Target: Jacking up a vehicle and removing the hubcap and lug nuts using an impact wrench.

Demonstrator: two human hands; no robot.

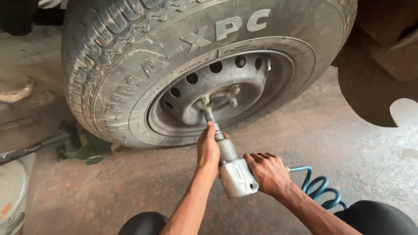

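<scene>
A large dusty tyre (pixel 113 65) on a grey steel rim (pixel 244 82) fills the upper view. A grey air impact wrench (pixel 235 174) points up at the hub, its socket (pixel 208 114) set on a lug nut (pixel 204 101). My left hand (pixel 208 150) is wrapped around the wrench's long nose. My right hand (pixel 267 174) grips the wrench's body at the rear. Two other lug nuts (pixel 235 89) show on the hub.
A coiled blue air hose (pixel 320 189) runs from the wrench to the right over the concrete floor (pixel 339 139). A green floor jack (pixel 80 148) with a long handle lies left under the tyre. A white container (pixel 11 191) sits at the left edge. My knees are at the bottom.
</scene>
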